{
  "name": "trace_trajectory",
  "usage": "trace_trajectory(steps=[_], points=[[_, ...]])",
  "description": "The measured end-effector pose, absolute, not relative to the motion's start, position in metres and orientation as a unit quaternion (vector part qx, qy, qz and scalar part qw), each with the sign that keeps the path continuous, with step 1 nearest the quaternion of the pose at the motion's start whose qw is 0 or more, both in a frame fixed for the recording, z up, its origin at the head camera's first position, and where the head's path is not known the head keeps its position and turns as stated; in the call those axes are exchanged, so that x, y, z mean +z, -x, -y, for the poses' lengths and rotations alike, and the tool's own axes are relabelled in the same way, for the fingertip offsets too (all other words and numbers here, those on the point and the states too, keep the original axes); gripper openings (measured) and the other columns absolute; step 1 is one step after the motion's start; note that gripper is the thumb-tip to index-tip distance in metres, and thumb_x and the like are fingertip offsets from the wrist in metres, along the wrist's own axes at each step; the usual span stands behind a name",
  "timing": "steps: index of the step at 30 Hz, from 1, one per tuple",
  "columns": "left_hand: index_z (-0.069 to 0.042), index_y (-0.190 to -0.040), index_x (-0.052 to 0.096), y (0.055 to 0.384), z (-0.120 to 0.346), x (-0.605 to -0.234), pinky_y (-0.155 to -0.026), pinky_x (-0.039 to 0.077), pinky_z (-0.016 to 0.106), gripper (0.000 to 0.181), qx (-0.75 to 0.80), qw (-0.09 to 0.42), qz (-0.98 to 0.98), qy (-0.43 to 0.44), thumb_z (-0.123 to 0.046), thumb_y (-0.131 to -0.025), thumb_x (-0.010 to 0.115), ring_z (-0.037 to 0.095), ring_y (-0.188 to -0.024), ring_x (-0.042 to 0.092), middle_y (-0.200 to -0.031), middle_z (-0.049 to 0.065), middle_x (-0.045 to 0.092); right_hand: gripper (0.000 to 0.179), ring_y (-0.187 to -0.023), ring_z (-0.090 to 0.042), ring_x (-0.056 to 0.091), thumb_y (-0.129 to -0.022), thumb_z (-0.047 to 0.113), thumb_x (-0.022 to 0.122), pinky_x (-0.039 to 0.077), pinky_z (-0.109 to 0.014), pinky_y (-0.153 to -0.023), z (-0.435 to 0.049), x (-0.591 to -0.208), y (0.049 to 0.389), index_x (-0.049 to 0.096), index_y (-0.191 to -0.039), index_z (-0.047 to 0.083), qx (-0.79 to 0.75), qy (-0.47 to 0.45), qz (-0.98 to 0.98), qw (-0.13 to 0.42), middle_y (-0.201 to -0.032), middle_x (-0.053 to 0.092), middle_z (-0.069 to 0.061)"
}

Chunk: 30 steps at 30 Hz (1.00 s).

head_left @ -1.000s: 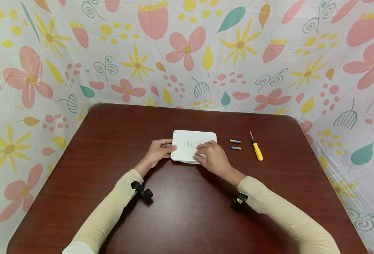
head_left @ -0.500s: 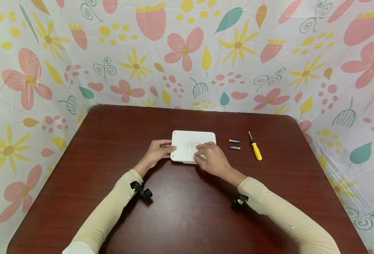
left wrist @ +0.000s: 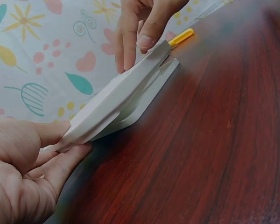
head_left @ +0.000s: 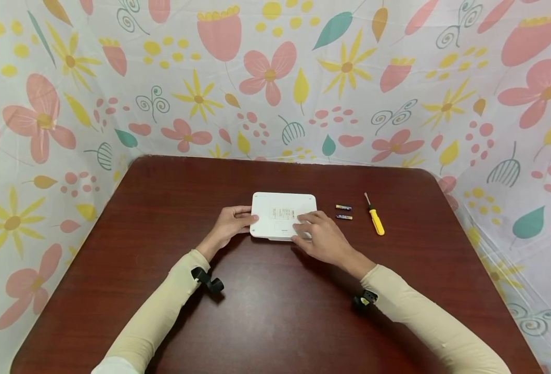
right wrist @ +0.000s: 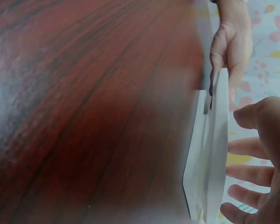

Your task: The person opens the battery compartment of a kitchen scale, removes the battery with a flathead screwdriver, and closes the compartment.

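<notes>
A flat white rectangular device (head_left: 282, 201) lies with its labelled face up on the table. Small round spots mark its corners, and a faint outlined panel shows below the printed label. My left hand (head_left: 231, 224) pinches its left edge, thumb on top and fingers beneath, as the left wrist view confirms. My right hand (head_left: 324, 236) lies over its right part, fingers spread and loosely bent, fingertips on or very close to the face. In the right wrist view a thinner white part of the device (right wrist: 218, 154) juts from its underside toward the table.
Two small batteries (head_left: 343, 217) lie on the dark wooden table (head_left: 186, 192), just right of the device. A screwdriver with a yellow handle (head_left: 377, 223) lies farther right. Flower-printed cloth (head_left: 275, 119) hangs behind the table and along its sides.
My right hand has shifted slightly right across the device. Its fingers, bunched together over the outlined panel before, are now spread. The left hand keeps its grip on the edge.
</notes>
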<state>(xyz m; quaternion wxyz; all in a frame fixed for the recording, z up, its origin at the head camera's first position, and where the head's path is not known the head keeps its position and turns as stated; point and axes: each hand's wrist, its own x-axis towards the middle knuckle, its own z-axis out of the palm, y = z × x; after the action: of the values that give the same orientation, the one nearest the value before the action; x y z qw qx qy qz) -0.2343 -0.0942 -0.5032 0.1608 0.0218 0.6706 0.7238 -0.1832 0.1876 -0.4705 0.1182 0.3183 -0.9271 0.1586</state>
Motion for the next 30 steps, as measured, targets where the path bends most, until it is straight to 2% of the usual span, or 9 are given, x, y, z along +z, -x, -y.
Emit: trace_trajectory(steps=[5, 8, 11, 13, 16, 20, 26, 30], points=[[0.010, -0.138, 0.057, 0.233, 0.093, -0.501, -0.080, 0.063, 0.033, 0.047, 0.719, 0.164, -0.675, -0.019, 0.001, -0.094, 0.071, 0.017, -0.089, 0.072, -0.113, 0.023, 0.069, 0.031, -0.116, -0.035, 0.064, -0.096, 0.025, 0.072, 0.053, -0.052, -0.100, -0.200, -0.466, 0.184, 0.076, -0.117, 0.002, 0.218, -0.252, 0.937, 0.101, -0.123, 0.071, -0.017], [0.010, -0.137, 0.057, 0.234, 0.094, -0.501, -0.079, 0.063, 0.033, 0.046, 0.717, 0.164, -0.678, -0.019, 0.000, -0.094, 0.071, 0.017, -0.088, 0.072, -0.110, 0.020, 0.069, 0.032, -0.106, -0.032, 0.068, -0.097, 0.023, 0.070, 0.057, -0.051, -0.090, -0.210, -0.463, 0.188, 0.074, -0.121, 0.002, 0.272, -0.179, 0.942, 0.076, -0.121, 0.072, -0.016], [0.011, -0.137, 0.056, 0.235, 0.094, -0.501, -0.079, 0.063, 0.033, 0.046, 0.715, 0.163, -0.680, -0.022, 0.000, -0.094, 0.071, 0.016, -0.088, 0.072, -0.109, 0.020, 0.069, 0.034, -0.102, -0.030, 0.070, -0.099, 0.023, 0.069, 0.059, -0.048, -0.084, -0.218, -0.461, 0.194, 0.071, -0.126, 0.002, 0.316, -0.117, 0.941, 0.039, -0.121, 0.072, -0.015], [0.011, -0.137, 0.056, 0.234, 0.094, -0.501, -0.079, 0.063, 0.033, 0.046, 0.715, 0.165, -0.679, -0.024, 0.001, -0.095, 0.070, 0.016, -0.088, 0.072, -0.110, 0.020, 0.069, 0.037, -0.106, -0.029, 0.070, -0.100, 0.025, 0.068, 0.060, -0.046, -0.085, -0.222, -0.461, 0.199, 0.068, -0.130, 0.003, 0.337, -0.086, 0.937, 0.009, -0.123, 0.072, -0.015], [0.011, -0.137, 0.055, 0.234, 0.093, -0.501, -0.079, 0.063, 0.033, 0.045, 0.718, 0.169, -0.675, -0.023, 0.001, -0.095, 0.069, 0.017, -0.089, 0.072, -0.111, 0.020, 0.068, 0.045, -0.102, -0.028, 0.070, -0.102, 0.030, 0.066, 0.061, -0.042, -0.082, -0.224, -0.463, 0.205, 0.061, -0.138, 0.003, 0.381, -0.049, 0.922, -0.046, -0.127, 0.069, -0.017], [0.011, -0.137, 0.055, 0.234, 0.093, -0.501, -0.079, 0.063, 0.034, 0.045, 0.717, 0.169, -0.676, -0.023, 0.001, -0.095, 0.069, 0.017, -0.090, 0.072, -0.112, 0.021, 0.068, 0.056, -0.086, -0.024, 0.071, -0.101, 0.036, 0.066, 0.063, -0.035, -0.073, -0.223, -0.467, 0.214, 0.054, -0.144, 0.002, 0.433, -0.003, 0.895, -0.103, -0.123, 0.068, -0.020], [0.011, -0.137, 0.056, 0.233, 0.093, -0.501, -0.079, 0.063, 0.033, 0.045, 0.717, 0.168, -0.675, -0.026, 0.001, -0.095, 0.070, 0.017, -0.089, 0.072, -0.110, 0.019, 0.069, 0.066, -0.073, -0.020, 0.069, -0.096, 0.044, 0.071, 0.062, -0.033, -0.067, -0.220, -0.467, 0.220, 0.056, -0.140, -0.002, 0.420, 0.028, 0.898, -0.129, -0.101, 0.070, -0.016], [0.011, -0.136, 0.056, 0.234, 0.093, -0.501, -0.078, 0.064, 0.033, 0.045, 0.720, 0.167, -0.673, -0.027, 0.002, -0.095, 0.070, 0.016, -0.087, 0.072, -0.106, 0.018, 0.070, 0.066, -0.074, -0.020, 0.069, -0.094, 0.045, 0.073, 0.061, -0.032, -0.067, -0.220, -0.467, 0.221, 0.059, -0.136, -0.004, 0.411, 0.029, 0.901, -0.139, -0.100, 0.072, -0.015]])
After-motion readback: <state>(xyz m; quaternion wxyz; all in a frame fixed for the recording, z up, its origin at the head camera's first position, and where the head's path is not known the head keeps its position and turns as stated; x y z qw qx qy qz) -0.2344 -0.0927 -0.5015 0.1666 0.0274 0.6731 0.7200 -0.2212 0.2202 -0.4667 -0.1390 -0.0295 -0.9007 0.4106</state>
